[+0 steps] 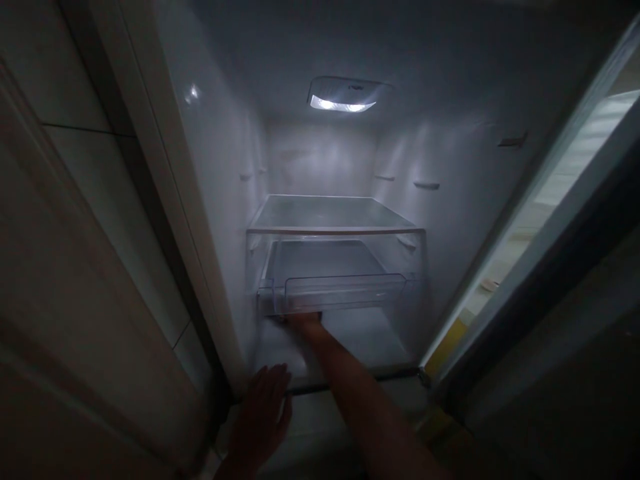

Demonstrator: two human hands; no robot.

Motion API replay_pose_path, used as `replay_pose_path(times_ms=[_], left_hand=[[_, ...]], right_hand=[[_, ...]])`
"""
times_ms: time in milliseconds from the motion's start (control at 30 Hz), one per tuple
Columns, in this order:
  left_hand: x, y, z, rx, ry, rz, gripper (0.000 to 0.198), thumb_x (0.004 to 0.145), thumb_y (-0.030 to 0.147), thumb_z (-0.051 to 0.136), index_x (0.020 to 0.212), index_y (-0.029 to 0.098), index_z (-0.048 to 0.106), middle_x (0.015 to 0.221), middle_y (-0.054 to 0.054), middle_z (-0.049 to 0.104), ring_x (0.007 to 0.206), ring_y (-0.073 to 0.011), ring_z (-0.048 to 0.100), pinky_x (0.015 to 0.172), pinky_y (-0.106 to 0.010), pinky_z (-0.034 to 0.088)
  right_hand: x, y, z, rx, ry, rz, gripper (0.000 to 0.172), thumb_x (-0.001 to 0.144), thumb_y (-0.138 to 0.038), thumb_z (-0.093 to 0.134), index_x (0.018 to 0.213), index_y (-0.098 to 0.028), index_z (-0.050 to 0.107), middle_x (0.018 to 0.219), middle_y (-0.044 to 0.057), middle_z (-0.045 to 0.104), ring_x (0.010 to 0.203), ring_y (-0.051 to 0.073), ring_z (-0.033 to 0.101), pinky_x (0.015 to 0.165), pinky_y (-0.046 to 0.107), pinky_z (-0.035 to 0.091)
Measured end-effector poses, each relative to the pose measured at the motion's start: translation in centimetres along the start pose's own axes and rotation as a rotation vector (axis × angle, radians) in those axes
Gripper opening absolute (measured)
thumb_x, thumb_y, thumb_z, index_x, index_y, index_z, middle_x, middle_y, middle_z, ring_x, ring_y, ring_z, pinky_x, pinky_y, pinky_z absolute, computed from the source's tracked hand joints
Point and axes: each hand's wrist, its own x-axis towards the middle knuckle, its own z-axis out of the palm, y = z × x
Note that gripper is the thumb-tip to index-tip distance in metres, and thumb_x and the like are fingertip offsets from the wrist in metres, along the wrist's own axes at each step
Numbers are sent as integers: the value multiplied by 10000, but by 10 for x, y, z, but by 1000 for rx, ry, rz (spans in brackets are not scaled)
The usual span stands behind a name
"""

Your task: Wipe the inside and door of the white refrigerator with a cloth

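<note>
My right hand [303, 322] reaches deep into a lit fridge, just below the clear drawer [345, 293]. Its fingers are blurred and partly hidden, with something dark beside them that I cannot make out. Down at the front left edge of the fridge floor [370, 340], my left hand [265, 407] rests with fingers stretched out and holds nothing. A glass shelf [335, 213] spans the fridge above the drawer.
A lamp [343, 103] glows at the fridge ceiling. The open door [530, 220] with its bins stands to the right. Close on the left is a brown panel [75, 267] beside a tiled wall [110, 193]. Small shelf supports stick out of both side walls.
</note>
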Motion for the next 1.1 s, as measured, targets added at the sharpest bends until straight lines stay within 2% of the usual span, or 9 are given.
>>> replay_pose_path(times_ms=[133,300,400,533,667,767,867,1000,1100], left_hand=[[3,4,-3,25,13,7,343,971,180,548,1281,229,685,1245,-90,795,1215,-307,726,1031,-483,608],[5,11,-1,65,-24,0,252,1017,198,493,1081,220,736,1101,-89,801,1007,-276,726,1005,-492,542],[5,10,0,72,-34,25,302,1018,192,488,1178,216,744,1150,-76,808,1058,-272,715,1064,-481,497],[11,5,1,105,-97,95,563,979,117,485,1534,160,574,1506,-87,692,1379,-256,615,1224,-440,385],[12,0,3,91,-125,77,586,968,128,503,1548,166,574,1537,-93,670,1394,-258,608,1206,-424,402],[7,-4,5,35,-140,40,528,990,171,524,1508,202,620,1478,-89,709,1328,-268,646,1166,-432,444],[8,-2,6,-13,-150,-6,481,1028,258,541,1501,219,621,1486,-96,699,1327,-291,646,1132,-453,478],[47,28,14,-95,-92,-238,434,1076,379,506,1427,162,639,1338,-167,733,1219,-321,681,1044,-484,539],[96,67,25,-232,-80,-276,548,1097,424,455,1567,151,523,1548,-203,601,1432,-326,562,1175,-507,483]], right_hand=[[-38,-22,17,31,-71,-145,375,984,-463,644,1248,-235,779,1243,103,780,1177,312,707,1001,396,525],[-89,28,3,72,-119,-339,693,752,-519,903,1392,-326,725,1314,47,745,1234,257,665,1044,306,496],[-77,46,-9,40,-98,-219,538,857,-461,819,1367,-308,749,1270,67,760,1164,254,695,1002,317,499],[-50,32,-10,-39,-4,45,395,1020,-326,547,1245,-121,798,1157,258,761,1127,384,704,1024,539,463],[-64,25,-2,-32,10,-62,533,907,-424,729,1428,-316,715,1414,143,703,1327,364,609,1163,562,371],[-96,57,-6,5,10,-146,696,807,-492,835,1477,-476,644,1615,-16,563,1467,275,502,1205,404,380],[-123,104,-19,19,118,56,678,910,-407,725,1569,-333,583,1663,100,493,1531,336,431,1233,478,368],[-135,134,-26,48,217,272,864,913,-366,721,1688,-156,401,1703,300,347,1550,493,378,1213,675,332],[-127,133,-27,124,147,89,1014,764,-436,888,1658,-237,453,1653,212,481,1441,398,547,1163,513,465]])
